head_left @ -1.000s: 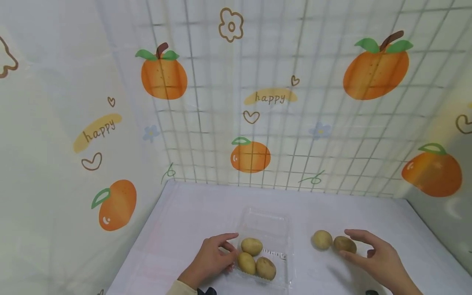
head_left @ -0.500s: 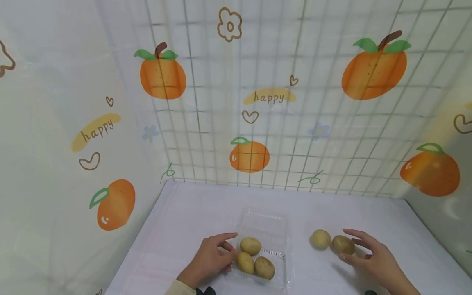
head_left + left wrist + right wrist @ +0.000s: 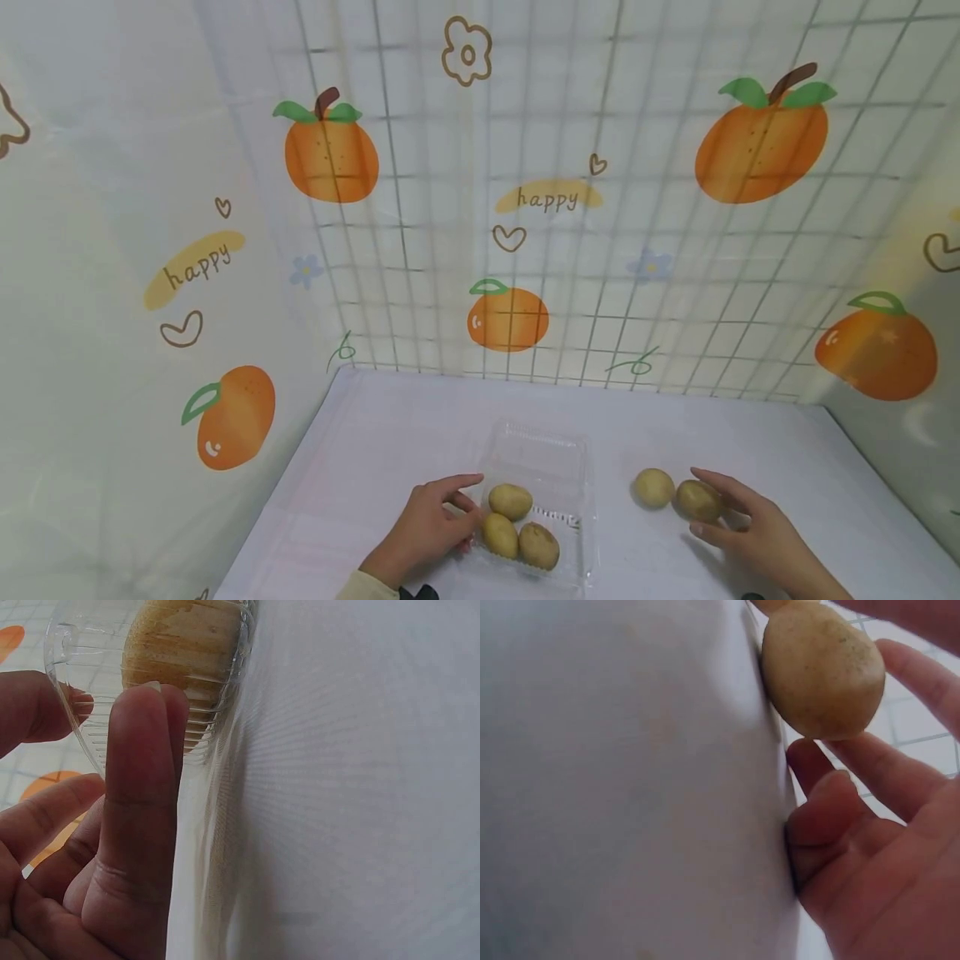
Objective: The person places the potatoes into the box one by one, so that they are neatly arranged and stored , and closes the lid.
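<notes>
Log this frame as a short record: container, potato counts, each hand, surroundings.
container: clear plastic container, lid open and lying back, away from the person
potatoes inside: three potatoes
potatoes outside: two, side by side on the table, right of the container: left loose potato, right loose potato
left hand: left hand at the container's left side
right hand: right hand at the right loose potato, thumb and fingers spread around it; firm grip not evident
surface: white table
backdrop: printed curtain with oranges, hearts, "happy"
</notes>
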A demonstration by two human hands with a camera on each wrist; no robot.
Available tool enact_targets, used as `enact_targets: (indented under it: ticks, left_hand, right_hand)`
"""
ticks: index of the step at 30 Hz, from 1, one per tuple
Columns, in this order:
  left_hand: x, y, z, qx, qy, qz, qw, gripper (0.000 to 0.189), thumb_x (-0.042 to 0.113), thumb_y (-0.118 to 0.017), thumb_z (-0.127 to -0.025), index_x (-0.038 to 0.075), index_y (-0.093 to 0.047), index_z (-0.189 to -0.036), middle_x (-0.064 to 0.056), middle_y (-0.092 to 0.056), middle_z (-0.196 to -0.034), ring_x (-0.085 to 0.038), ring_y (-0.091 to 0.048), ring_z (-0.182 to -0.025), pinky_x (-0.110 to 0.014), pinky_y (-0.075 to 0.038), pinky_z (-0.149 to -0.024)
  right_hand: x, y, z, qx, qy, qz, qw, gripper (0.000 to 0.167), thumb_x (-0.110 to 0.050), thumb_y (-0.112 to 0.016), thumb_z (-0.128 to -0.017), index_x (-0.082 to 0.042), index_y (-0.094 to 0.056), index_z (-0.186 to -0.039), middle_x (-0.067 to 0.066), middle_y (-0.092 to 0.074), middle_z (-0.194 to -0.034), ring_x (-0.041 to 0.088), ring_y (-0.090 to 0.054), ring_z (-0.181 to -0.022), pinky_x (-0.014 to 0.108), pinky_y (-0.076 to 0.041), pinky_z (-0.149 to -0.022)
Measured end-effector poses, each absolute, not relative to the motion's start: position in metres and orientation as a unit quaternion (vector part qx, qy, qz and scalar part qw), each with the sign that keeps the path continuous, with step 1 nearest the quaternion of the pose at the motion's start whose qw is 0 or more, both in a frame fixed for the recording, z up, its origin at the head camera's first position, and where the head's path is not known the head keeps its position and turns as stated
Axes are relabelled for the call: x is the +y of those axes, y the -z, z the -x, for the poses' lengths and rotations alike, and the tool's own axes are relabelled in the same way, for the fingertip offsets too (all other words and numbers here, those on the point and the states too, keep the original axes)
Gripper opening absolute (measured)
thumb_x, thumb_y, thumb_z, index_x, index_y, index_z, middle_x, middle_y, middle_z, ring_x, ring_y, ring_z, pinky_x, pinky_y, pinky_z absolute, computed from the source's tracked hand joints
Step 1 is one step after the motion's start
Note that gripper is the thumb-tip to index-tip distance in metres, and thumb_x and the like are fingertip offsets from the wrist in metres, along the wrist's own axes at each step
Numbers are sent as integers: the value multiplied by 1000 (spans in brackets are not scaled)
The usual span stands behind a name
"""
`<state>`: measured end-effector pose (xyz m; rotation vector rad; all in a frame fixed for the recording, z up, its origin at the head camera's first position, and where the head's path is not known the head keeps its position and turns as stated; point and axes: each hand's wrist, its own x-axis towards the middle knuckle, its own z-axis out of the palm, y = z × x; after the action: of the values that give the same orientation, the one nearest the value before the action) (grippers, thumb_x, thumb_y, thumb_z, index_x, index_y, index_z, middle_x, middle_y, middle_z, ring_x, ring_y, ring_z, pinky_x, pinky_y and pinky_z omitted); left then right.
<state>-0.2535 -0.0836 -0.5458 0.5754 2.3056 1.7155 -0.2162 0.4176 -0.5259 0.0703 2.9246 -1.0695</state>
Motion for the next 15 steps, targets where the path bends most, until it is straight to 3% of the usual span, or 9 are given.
enact_targets:
  ticks: [8,15]
  left_hand:
    - [-83,546,252,783,-582,-193,104,56,22,-80,-95,13,-62,-147,4,-75,-99,-21,-74,-64,-31,-60,-57]
    - [-83,545,253,786,-578,-195,103,56,23,-79,-95,13,-62,-147,4,-76,-99,-21,-74,-64,-31,-60,-57]
  right_hand:
    - [420,532,216,943,331,-1,-20,97,-40,-93,-80,-11,-45,-159,28,-46,-157,60,-53,-128,65,-58,-82]
    - [419,533,215,948,315,12,-48,88,-32,-93,-81,-9,-50,-155,27,-51,-152,55,-58,-126,63,-56,-92]
